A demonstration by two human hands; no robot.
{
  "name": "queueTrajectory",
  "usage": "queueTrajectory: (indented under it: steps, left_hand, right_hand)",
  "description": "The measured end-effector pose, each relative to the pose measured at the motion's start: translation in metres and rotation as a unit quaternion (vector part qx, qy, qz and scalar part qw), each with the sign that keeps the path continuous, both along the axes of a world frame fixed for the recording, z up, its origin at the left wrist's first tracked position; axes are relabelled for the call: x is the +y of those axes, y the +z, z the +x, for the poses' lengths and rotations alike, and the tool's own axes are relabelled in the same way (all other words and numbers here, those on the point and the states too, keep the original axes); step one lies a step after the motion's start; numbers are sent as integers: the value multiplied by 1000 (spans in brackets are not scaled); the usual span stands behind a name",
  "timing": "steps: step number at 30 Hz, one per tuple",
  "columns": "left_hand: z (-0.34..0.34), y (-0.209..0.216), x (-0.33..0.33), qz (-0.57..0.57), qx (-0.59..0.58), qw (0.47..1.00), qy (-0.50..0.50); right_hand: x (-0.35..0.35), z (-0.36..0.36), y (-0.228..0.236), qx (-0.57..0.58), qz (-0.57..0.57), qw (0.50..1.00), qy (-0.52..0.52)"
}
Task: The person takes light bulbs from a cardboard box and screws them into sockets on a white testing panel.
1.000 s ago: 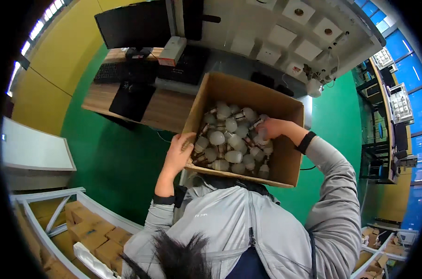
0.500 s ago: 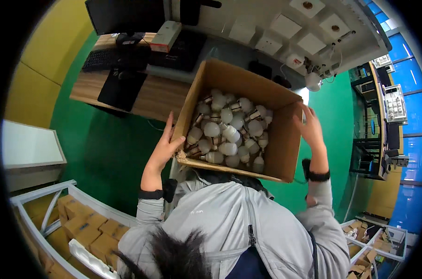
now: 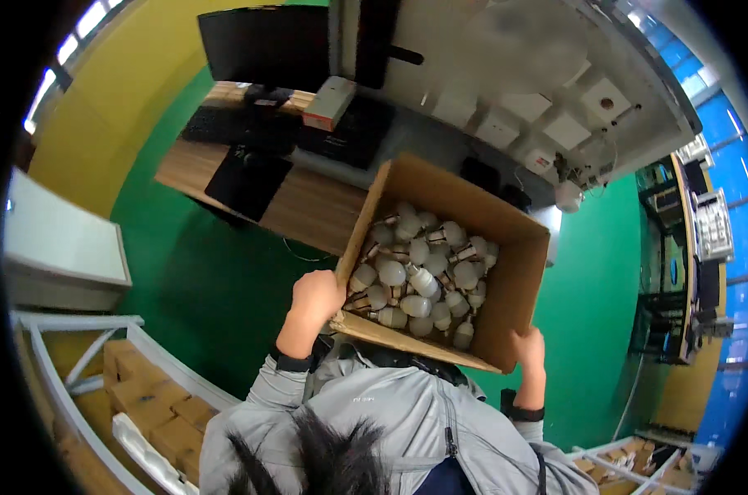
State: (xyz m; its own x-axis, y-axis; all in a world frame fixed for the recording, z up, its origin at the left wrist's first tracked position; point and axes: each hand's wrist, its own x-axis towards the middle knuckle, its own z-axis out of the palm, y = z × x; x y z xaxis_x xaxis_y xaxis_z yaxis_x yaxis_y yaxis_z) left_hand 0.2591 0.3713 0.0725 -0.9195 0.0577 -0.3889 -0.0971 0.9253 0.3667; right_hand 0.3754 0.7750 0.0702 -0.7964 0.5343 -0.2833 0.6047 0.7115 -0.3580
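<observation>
An open cardboard box [image 3: 518, 289] sits in front of my body, tilted so that its inside faces up at me. Several white light bulbs [image 3: 423, 280] lie loose in a heap on its bottom. My left hand [image 3: 316, 299] is closed on the box's left side near the front corner, fingers curled. At the right side, close to the near corner, my right hand [image 3: 529, 348] grips the box wall; most of its fingers are hidden behind the cardboard.
Beyond the box stands a wooden desk [image 3: 308, 210] with a monitor [image 3: 266, 45], a keyboard [image 3: 217, 125] and a small white-and-red carton [image 3: 329, 103]. A panel with sockets [image 3: 497, 130] rises behind. Left, a metal rack [image 3: 172, 363] holds brown cartons [image 3: 147, 388].
My left hand has gone from spread fingers to a closed grip on the box. The right hand has moved down the right side toward me and closed there. The box appears lower in view.
</observation>
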Motion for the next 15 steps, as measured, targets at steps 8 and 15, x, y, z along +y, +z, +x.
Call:
queueTrajectory:
  steps: [8,15]
  left_hand:
    - [59,-6,24,-99,-1,995,10]
    - [123,-46,80,-129,18,982,135]
  right_hand:
    - [34,-2,-11,28,4,995,98]
    - [94,-49,-68,85,-14,968,234]
